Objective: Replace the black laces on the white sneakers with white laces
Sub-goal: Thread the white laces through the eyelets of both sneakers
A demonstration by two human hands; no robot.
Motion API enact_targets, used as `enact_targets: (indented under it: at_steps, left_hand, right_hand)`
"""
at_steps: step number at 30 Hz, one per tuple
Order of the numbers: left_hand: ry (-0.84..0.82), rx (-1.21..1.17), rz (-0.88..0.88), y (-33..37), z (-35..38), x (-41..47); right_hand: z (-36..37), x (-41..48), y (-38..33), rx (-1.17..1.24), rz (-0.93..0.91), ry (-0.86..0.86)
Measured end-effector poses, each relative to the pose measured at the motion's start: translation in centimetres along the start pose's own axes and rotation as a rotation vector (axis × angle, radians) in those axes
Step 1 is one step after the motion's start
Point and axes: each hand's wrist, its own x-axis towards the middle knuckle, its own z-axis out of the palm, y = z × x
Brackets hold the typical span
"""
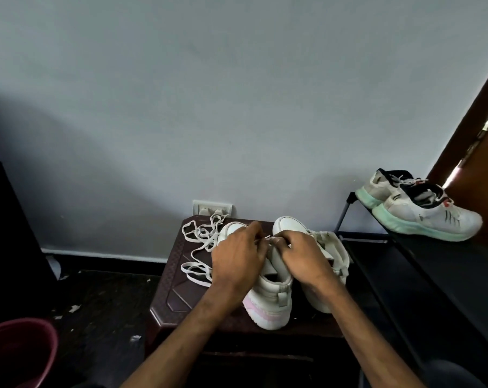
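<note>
Two white high-top sneakers stand side by side on a dark brown stool (178,292), toes toward the wall. The left sneaker (268,301) has a pink heel patch; the right sneaker (329,264) stands beside it. My left hand (237,259) and my right hand (301,256) lie over the left sneaker's lacing area, fingertips together, pinching a white lace (201,239) at the eyelets. The rest of that lace trails in loose loops over the stool's left side. No black lace is visible.
A second pair of white sneakers with mint soles (422,211) sits on a black rack (391,247) at the right. A wall socket (212,208) is behind the stool. A maroon bucket (18,351) stands on the dark floor at bottom left. A brown door (472,141) edges the right.
</note>
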Motion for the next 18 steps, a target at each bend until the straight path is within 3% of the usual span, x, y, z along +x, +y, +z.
enact_targets:
  at_steps: [10,18]
  left_hand:
    - [-0.08,0.228,-0.064,1.2,-1.0,0.4]
    - [-0.106,0.222,-0.018,1.6,-1.1,0.9]
  right_hand:
    - [0.0,0.7,0.2,0.064,0.068,-0.01]
    - [-0.1,0.7,0.1,0.053,0.066,-0.004]
